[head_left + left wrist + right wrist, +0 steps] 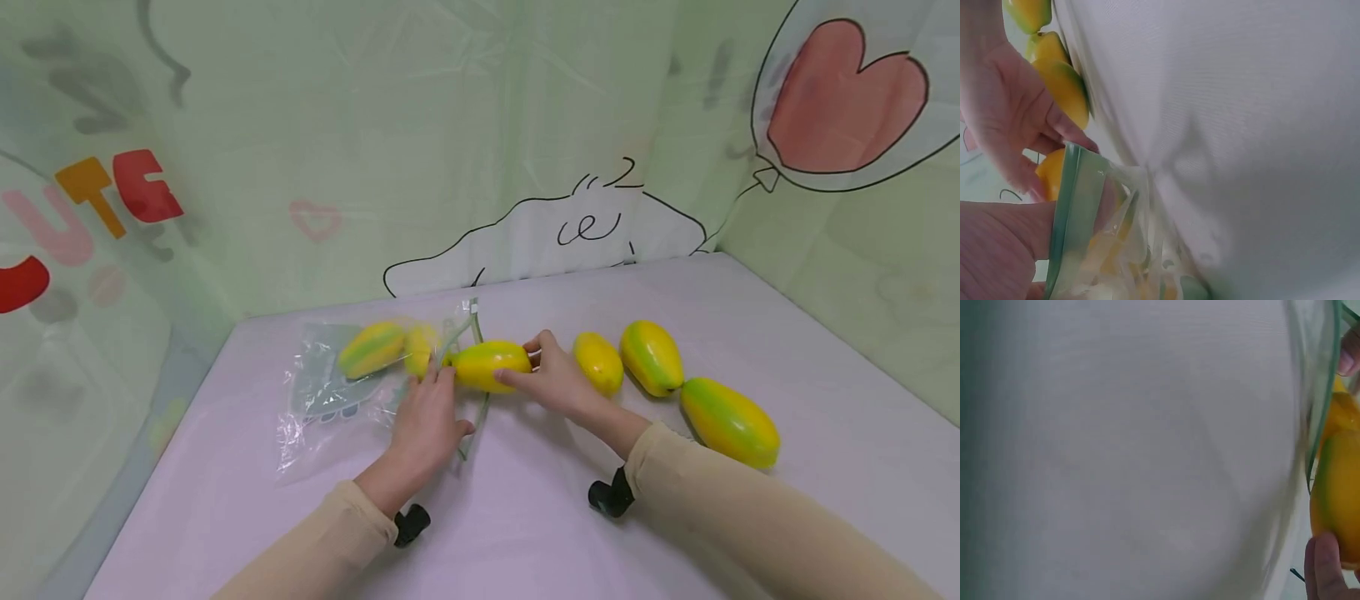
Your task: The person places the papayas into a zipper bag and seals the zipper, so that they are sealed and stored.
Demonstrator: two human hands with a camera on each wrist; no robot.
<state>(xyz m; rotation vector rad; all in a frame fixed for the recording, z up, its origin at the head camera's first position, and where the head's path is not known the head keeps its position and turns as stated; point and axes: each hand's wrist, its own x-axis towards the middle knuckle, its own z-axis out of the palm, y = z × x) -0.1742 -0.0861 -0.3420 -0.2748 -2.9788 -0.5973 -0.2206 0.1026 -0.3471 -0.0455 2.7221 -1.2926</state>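
Observation:
My right hand (pixel 558 379) grips a yellow-green papaya (pixel 491 367) between thumb and fingers, its narrow end at the mouth of a clear zip bag (pixel 330 446). My left hand (pixel 427 417) is at that mouth, fingers extended and thumb spread apart. The left wrist view shows part of this hand behind the green zip edge (pixel 1063 219), through the plastic. Inside the bag lie a papaya (pixel 371 350) and another yellow fruit (pixel 420 346), partly covered by the film. In the right wrist view the gripped papaya (pixel 1338 494) shows at the right edge, fingertips (pixel 1325 550) on its lower end.
Three more papayas lie right of my right hand: a smaller one (pixel 598 364) beside the wrist, one (pixel 651 358) behind it, and a larger one (pixel 731 421) near the sleeve. The lilac tabletop (pixel 525 525) meets a printed cloth backdrop (pixel 360 167) at its back edge.

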